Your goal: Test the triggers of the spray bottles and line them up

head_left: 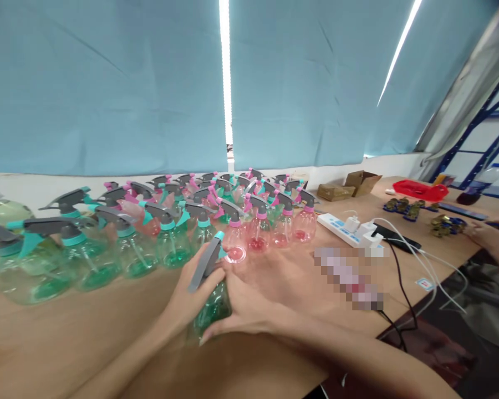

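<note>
A green see-through spray bottle (pixel 213 306) with a grey and teal trigger head is tilted between my two hands, over the near part of the table. My left hand (pixel 191 291) is closed round its neck, just under the grey trigger head. My right hand (pixel 249 306) grips the bottle's body from the right, thumb low and fingers near the neck. Just beyond my hands stands a pink spray bottle (pixel 235 244). To the left runs a front row of green bottles, including one spray bottle (pixel 174 249) with a teal collar.
Several more green and pink bottles crowd the table's back. Rightward lie a white power strip (pixel 341 230) with plugs and cables, a blurred-out item (pixel 349 280), cardboard boxes (pixel 360 183) and a red tray (pixel 419 190). Another person's hand (pixel 488 235) is near gold-and-blue parts (pixel 447 225) at far right.
</note>
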A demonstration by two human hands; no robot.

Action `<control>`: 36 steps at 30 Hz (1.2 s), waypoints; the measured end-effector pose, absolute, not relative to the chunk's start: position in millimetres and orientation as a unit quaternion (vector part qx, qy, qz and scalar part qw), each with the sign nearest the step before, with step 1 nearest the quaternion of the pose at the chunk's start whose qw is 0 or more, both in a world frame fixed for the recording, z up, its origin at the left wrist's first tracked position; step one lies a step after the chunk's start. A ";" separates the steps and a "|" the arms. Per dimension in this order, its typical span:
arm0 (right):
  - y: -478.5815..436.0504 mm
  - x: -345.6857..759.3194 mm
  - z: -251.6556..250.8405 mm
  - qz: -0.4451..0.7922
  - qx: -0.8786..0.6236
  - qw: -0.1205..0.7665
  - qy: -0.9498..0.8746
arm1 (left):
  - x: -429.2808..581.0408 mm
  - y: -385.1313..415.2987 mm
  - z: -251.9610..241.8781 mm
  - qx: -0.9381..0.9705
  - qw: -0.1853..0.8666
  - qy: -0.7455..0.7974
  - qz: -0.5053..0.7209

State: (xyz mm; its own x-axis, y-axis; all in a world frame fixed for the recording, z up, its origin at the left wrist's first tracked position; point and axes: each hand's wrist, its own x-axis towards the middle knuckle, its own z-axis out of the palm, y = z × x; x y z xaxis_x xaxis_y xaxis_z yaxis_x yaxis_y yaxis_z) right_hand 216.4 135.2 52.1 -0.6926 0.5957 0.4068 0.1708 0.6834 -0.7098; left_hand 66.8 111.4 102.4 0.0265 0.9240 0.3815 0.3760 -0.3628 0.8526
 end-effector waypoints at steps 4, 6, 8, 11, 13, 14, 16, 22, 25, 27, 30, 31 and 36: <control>156.7 229.1 37.5 0.315 -0.177 0.275 -0.891 | 61.4 101.4 112.2 0.662 0.278 0.516 0.468; 164.5 236.6 30.5 0.298 -0.166 0.295 -0.893 | 61.9 98.0 116.8 0.661 0.276 0.522 0.463; 168.7 241.2 25.8 0.279 -0.171 0.318 -0.890 | 62.3 96.8 119.2 0.667 0.280 0.519 0.455; 169.9 242.3 20.1 0.232 -0.195 0.315 -0.899 | 61.6 96.7 120.2 0.673 0.307 0.505 0.445; 169.7 240.7 15.0 0.198 -0.211 0.299 -0.909 | 60.7 95.9 120.9 0.671 0.316 0.503 0.445; 169.7 239.7 12.1 0.184 -0.218 0.291 -0.913 | 60.5 95.2 121.4 0.671 0.314 0.505 0.443; 169.9 238.0 7.0 0.161 -0.230 0.282 -0.918 | 60.3 93.7 122.6 0.675 0.301 0.510 0.440; 169.3 236.4 5.0 0.149 -0.239 0.270 -0.921 | 58.6 91.1 122.9 0.679 0.281 0.519 0.436; 169.7 236.5 7.8 0.157 -0.243 0.266 -0.920 | 56.1 91.1 120.3 0.689 0.305 0.498 0.429; 170.9 236.7 9.2 0.168 -0.245 0.258 -0.919 | 54.8 90.8 118.6 0.689 0.308 0.495 0.429; 173.2 237.7 10.5 0.183 -0.242 0.249 -0.920 | 54.1 89.1 118.2 0.689 0.302 0.506 0.422; 173.7 238.2 10.8 0.186 -0.240 0.249 -0.920 | 54.3 88.4 118.7 0.692 0.303 0.506 0.416; 173.3 240.1 11.6 0.195 -0.232 0.259 -0.917 | 56.2 87.2 122.3 0.694 0.279 0.517 0.416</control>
